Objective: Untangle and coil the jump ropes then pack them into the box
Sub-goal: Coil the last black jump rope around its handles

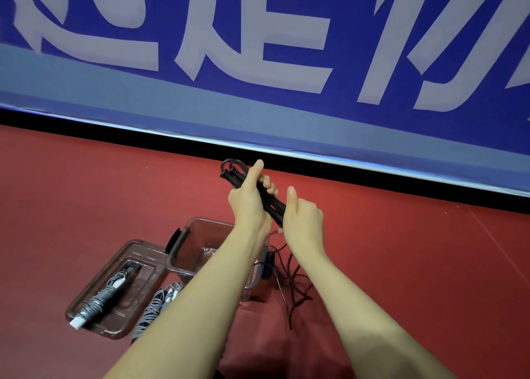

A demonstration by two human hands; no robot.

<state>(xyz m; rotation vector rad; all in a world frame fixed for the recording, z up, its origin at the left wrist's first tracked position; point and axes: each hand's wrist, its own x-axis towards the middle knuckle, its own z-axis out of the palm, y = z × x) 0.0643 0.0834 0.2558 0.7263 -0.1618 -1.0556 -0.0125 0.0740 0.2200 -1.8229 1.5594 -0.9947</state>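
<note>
In the head view, the left hand (249, 199) grips the two black ribbed handles of a black jump rope (235, 175), fingers curled round them and thumb pointing up; the handle ends and a small loop of cord stick out above and to the left of that hand. The right hand (302, 219) is closed on the lower end of the same bundle, thumb raised, just beside and below the left hand. From under the right hand the thin black cord (289, 287) hangs down in loose loops onto the red floor (401, 264).

Below the hands stands a clear plastic box (198, 235) with black latches, partly hidden by the left forearm, so its contents cannot be made out. Left of it lies the clear lid (86, 304), carrying a coiled grey-and-white jump rope (100, 301). A second grey coiled rope (156, 307) lies between lid and forearm, its lower part cut off by the arm.
</note>
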